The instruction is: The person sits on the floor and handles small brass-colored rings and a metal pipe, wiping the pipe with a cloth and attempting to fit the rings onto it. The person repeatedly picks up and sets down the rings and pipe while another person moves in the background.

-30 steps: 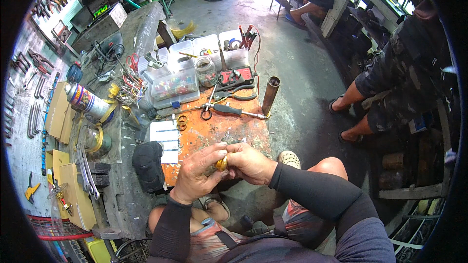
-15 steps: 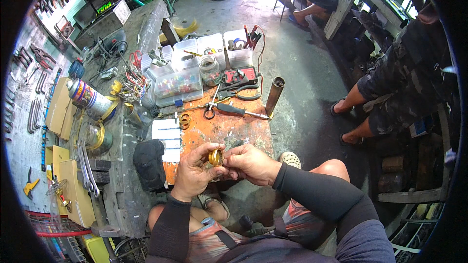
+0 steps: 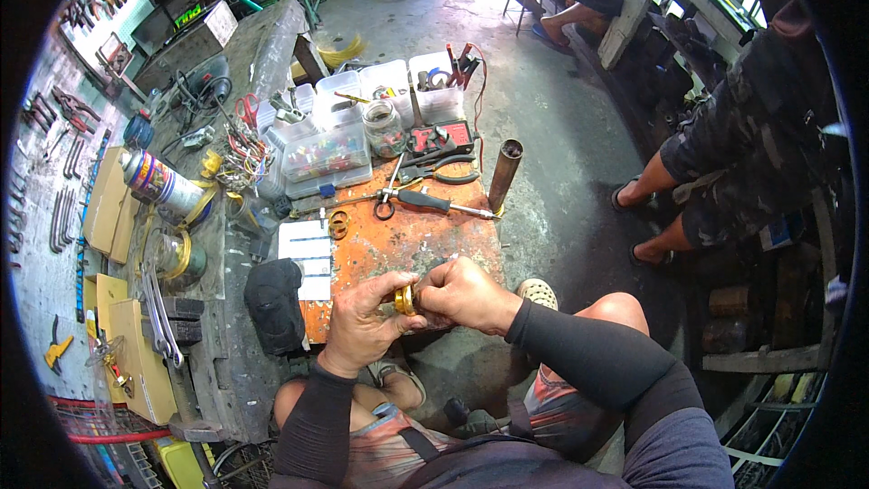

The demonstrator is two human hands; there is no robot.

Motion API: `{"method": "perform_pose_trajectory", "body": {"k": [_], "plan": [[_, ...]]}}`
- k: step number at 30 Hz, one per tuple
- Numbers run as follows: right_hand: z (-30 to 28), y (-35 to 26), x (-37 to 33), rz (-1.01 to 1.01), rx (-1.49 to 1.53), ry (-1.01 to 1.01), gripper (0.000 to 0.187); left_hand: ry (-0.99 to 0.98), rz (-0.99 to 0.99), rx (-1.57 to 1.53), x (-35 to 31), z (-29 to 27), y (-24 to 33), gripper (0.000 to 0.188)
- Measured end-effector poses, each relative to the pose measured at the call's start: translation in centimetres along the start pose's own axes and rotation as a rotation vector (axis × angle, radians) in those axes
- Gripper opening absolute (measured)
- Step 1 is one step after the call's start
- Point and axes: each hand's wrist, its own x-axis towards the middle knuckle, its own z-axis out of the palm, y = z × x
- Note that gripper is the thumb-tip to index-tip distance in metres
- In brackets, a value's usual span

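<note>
Over the near edge of the worn orange tabletop (image 3: 444,244), my left hand (image 3: 358,324) grips a gold-coloured metal ring (image 3: 404,300) between thumb and fingers. My right hand (image 3: 466,297) is closed, its fingertips against the ring's right side. Whatever those fingers pinch is hidden behind them. More gold-coloured rings (image 3: 339,224) lie on the tabletop beyond my left hand. Farther back are a dark-handled screwdriver (image 3: 424,202) and pliers (image 3: 450,172). A metal tube (image 3: 506,177) stands upright at the tabletop's right edge.
Plastic boxes of small parts (image 3: 326,161) and a glass jar (image 3: 384,131) stand at the back. A black cap (image 3: 275,306) and a white paper sheet (image 3: 306,258) lie left. A spray can (image 3: 163,183) is on the grey bench. At right, another person's legs (image 3: 661,190) stand nearby.
My right hand has risen slightly and turned, its fingers now folded closer over the ring. The ring has tilted in my left hand and shows more of its outer side.
</note>
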Motion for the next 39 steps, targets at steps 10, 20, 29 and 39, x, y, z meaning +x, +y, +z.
{"method": "perform_pose_trajectory", "body": {"k": [10,20,29,39], "plan": [[-0.4,-1.1,-0.3,-0.299,-0.394,0.234,0.030,0.142,-0.153,-0.555,-0.6,1.7,-0.8,0.067],[-1.6,-1.3,0.3,-0.052,0.245,0.012,0.026,0.236,-0.177,-0.748,-0.2,0.7,-1.4,0.076],[0.1,-2.2,-1.4,-0.809,-0.531,0.201,0.021,0.229,-0.179,-0.849,-0.2,0.2,-2.1,0.076],[-0.6,-2.1,-1.2,-0.882,-0.789,0.172,0.034,0.173,-0.216,-0.796,-0.5,0.1,-2.1,0.078]]}}
